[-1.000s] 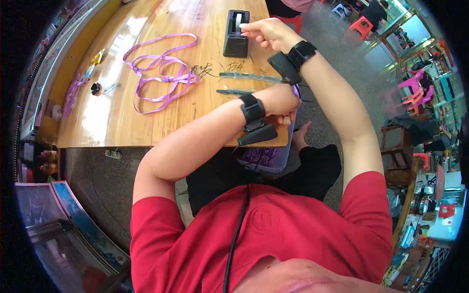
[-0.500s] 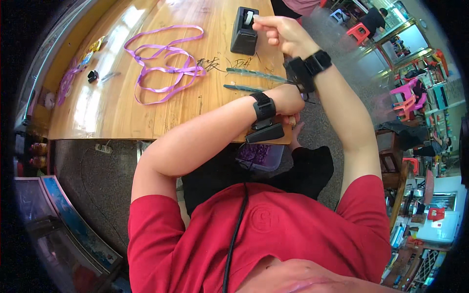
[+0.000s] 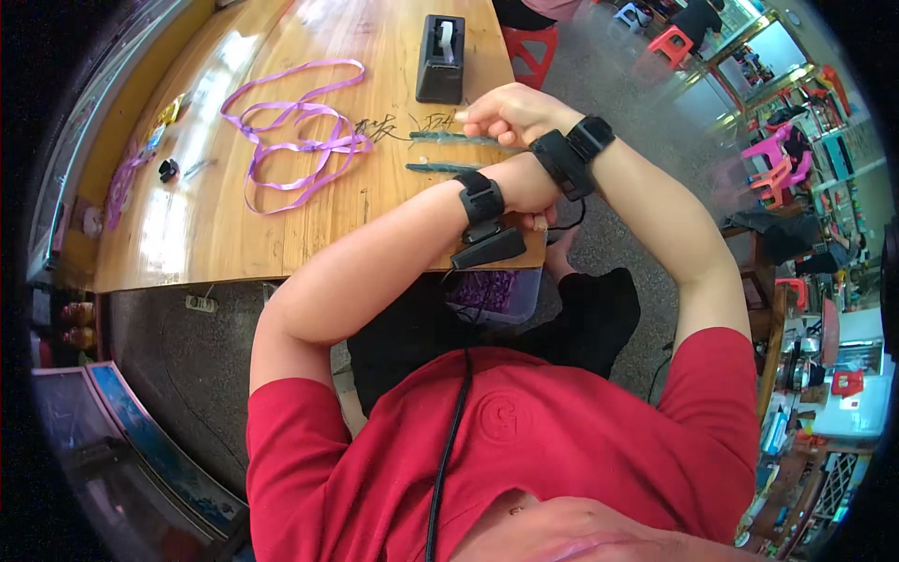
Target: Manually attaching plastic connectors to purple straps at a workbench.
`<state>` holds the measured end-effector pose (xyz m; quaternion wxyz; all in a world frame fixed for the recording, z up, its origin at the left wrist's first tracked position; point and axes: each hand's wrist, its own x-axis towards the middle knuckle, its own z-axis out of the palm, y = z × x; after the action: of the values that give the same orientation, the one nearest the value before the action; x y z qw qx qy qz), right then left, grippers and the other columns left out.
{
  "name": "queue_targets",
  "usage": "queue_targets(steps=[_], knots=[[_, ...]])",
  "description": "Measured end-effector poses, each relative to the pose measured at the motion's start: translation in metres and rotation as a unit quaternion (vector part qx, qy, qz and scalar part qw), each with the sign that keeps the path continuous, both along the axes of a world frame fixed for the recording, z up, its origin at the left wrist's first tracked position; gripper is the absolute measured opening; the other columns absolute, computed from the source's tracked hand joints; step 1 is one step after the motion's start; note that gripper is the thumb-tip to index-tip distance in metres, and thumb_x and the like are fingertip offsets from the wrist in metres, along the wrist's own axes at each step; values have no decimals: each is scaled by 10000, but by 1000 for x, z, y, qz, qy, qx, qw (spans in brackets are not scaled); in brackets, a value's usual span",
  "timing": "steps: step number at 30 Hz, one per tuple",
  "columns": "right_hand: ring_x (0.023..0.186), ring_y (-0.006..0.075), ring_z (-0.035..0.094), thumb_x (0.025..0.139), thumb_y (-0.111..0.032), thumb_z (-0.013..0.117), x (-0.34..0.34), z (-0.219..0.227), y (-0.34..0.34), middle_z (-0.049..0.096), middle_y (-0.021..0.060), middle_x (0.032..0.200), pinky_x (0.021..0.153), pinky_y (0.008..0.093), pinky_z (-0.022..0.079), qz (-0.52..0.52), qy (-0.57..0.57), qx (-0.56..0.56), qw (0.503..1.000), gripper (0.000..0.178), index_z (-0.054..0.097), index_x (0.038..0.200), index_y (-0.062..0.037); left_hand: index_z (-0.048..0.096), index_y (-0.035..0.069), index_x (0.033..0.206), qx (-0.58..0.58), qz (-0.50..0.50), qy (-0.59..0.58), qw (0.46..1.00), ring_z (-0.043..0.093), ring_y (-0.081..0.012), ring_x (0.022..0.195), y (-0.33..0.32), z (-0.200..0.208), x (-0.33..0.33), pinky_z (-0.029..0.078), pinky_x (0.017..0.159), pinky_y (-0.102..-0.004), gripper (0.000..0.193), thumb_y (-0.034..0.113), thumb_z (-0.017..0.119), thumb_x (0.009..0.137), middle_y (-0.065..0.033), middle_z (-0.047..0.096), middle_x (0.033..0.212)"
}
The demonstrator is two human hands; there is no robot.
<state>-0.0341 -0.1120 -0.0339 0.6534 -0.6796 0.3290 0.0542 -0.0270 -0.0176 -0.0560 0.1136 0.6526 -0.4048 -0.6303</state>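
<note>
My right hand (image 3: 510, 110) is over the table, its thumb and forefinger pinched together; anything held there is too small to make out. Just beyond it stands a black tape dispenser (image 3: 440, 80) with a roll of tape (image 3: 447, 39). My left hand (image 3: 527, 187) is at the table's right edge below the right wrist, its fingers curled under and mostly hidden. What it holds, if anything, I cannot make out. Two slim dark green strips, an upper one (image 3: 435, 136) and a lower one (image 3: 433, 169), lie side by side left of my hands, partly covered by them.
A looped purple ribbon (image 3: 309, 145) lies on the wooden table (image 3: 309, 234). Farther left are a small black object (image 3: 169, 170) and more purple ribbon (image 3: 131, 173). Below the table edge sits a clear tub (image 3: 520, 304) of purple pieces. A red stool (image 3: 530, 56) stands beyond.
My right hand has moved from the tape dispenser back toward me, above the green strips, still pinched. My left hand remains at the table's edge. The whole view has shifted slightly.
</note>
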Motion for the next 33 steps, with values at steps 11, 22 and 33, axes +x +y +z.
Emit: queue_targets(steps=[11, 22, 33], knots=[[559, 31, 504, 924, -286, 660, -116, 34, -46, 644, -2, 721, 498, 198, 392, 185, -29, -324, 927, 237, 690, 935, -51, 542, 21, 1188, -168, 15, 69, 983, 530, -116, 449, 19, 2, 17, 375, 364, -252, 317, 236, 560, 957, -43, 610, 710], [622, 128, 623, 862, -239, 687, -114, 24, -41, 665, 51, 679, 602, 281, 493, 263, -3, -452, 852, 226, 701, 843, -14, 544, 29, 1228, -180, 43, 94, 978, 516, -97, 441, 27, 15, 10, 349, 359, -234, 330, 212, 551, 954, -24, 579, 683], [547, 189, 614, 763, -302, 786, -107, 31, -33, 652, 53, 612, 533, 334, 482, 238, 62, -548, 800, 270, 705, 797, -47, 545, 30, 1139, -172, 60, 93, 979, 538, -101, 438, 27, 15, 10, 362, 358, -236, 255, 211, 557, 960, -30, 607, 689]])
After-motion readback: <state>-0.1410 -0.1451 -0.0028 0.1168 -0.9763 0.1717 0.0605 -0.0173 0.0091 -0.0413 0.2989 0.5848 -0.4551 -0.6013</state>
